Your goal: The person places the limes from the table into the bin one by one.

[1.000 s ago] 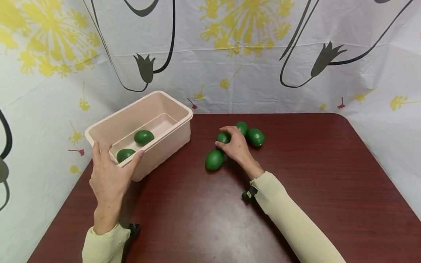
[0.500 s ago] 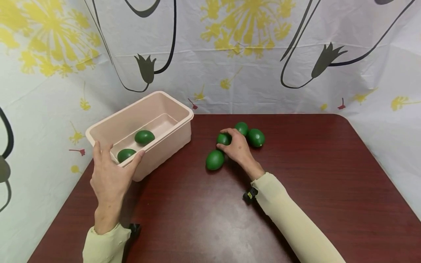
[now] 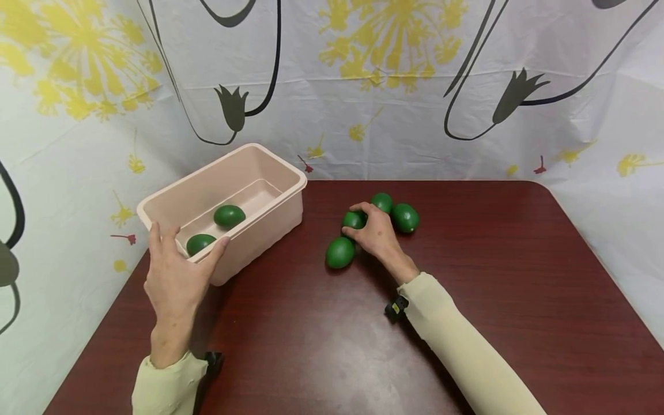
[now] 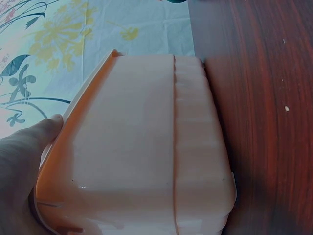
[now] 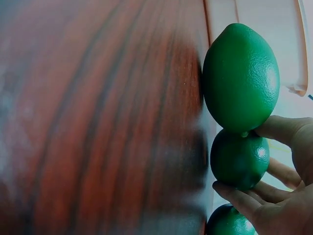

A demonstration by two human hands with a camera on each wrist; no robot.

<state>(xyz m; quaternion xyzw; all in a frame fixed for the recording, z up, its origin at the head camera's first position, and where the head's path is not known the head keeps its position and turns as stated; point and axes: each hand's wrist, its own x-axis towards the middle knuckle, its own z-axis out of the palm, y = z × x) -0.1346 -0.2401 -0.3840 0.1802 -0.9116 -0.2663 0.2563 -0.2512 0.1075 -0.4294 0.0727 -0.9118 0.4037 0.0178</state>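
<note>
A pale pink plastic bin (image 3: 261,236) stands at the table's left side, with two green limes, one lime (image 3: 229,217) near its middle and another lime (image 3: 200,244) by the near corner. My left hand (image 3: 176,282) grips that near corner, thumb and fingers on the rim. On the table, my right hand (image 3: 378,233) pinches a lime (image 5: 239,161) between thumb and fingers. Touching it in the right wrist view is a larger lime (image 5: 242,76). Two more limes, a far lime (image 3: 381,202) and a right-hand lime (image 3: 405,218), lie just beyond the right hand.
The dark red wooden table (image 3: 498,276) has a rounded far right corner. A white sheet (image 3: 404,144) with yellow and grey flower prints hangs behind the table and at its sides. Small dark cameras sit at both wrists, such as the right wrist camera (image 3: 396,308).
</note>
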